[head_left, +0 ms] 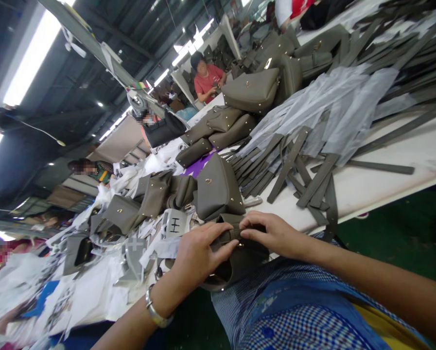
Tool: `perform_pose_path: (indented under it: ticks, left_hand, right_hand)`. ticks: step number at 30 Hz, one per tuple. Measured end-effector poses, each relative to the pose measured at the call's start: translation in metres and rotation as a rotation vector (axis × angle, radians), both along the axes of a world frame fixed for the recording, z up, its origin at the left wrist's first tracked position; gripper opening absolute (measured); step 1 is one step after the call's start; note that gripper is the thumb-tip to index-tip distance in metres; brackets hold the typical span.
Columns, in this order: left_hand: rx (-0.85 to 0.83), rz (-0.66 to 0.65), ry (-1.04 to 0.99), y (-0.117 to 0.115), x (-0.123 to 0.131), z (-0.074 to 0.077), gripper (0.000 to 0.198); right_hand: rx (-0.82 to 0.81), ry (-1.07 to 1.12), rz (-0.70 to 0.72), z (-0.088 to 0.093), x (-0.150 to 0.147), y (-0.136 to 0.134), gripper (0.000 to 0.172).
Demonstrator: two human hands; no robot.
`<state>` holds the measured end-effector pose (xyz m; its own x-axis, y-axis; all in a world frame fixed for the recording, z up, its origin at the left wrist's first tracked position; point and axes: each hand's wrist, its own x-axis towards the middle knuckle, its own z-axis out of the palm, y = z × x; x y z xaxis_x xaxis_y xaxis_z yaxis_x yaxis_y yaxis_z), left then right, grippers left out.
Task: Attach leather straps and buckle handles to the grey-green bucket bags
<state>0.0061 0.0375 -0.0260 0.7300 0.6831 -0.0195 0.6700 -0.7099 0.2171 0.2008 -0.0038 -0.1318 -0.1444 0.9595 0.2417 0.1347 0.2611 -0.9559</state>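
A grey-olive handbag rests on my lap at the near edge of the white table. My left hand lies over the bag's top with fingers curled on its rim; a silver bracelet circles that wrist. My right hand pinches the same rim from the other side. Just beyond my hands stands another handbag of the same colour with gold studs.
Several more grey bags lie along the table. A fan of grey straps and clear plastic sheets covers the right part. White wrapping paper is piled on the left. Other people sit at the table's far side.
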Motion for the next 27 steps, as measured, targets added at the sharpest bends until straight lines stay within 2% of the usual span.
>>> perform_pose_path:
  ticks: [5,12,14,17,20,24,27]
  left_hand:
    - [-0.026,0.026,-0.035,0.000,0.000,-0.002,0.028]
    - [-0.054,0.065,-0.038,0.003,0.001,-0.001,0.026]
    - [-0.055,0.108,-0.028,0.003,0.001,-0.001,0.026]
    - [-0.082,0.248,-0.005,0.000,0.002,0.002,0.036]
    - [-0.184,0.380,0.002,0.001,0.003,0.005,0.044]
    - [-0.361,0.378,0.004,0.007,0.004,0.007,0.029]
    - [-0.473,0.407,-0.058,0.011,0.005,0.006,0.027]
  right_hand:
    - [-0.073,0.017,-0.004,0.000,0.003,0.002,0.011]
    - [-0.089,0.033,-0.061,-0.002,0.000,-0.001,0.011]
    - [-0.089,0.023,-0.089,-0.002,-0.001,-0.002,0.012]
    - [-0.085,0.019,-0.122,-0.002,-0.004,-0.003,0.015]
    - [-0.077,0.031,-0.130,-0.002,-0.008,-0.004,0.016]
    - [-0.068,-0.005,-0.149,0.000,-0.012,-0.003,0.014]
    - [-0.130,-0.019,-0.131,0.001,-0.012,0.000,0.017]
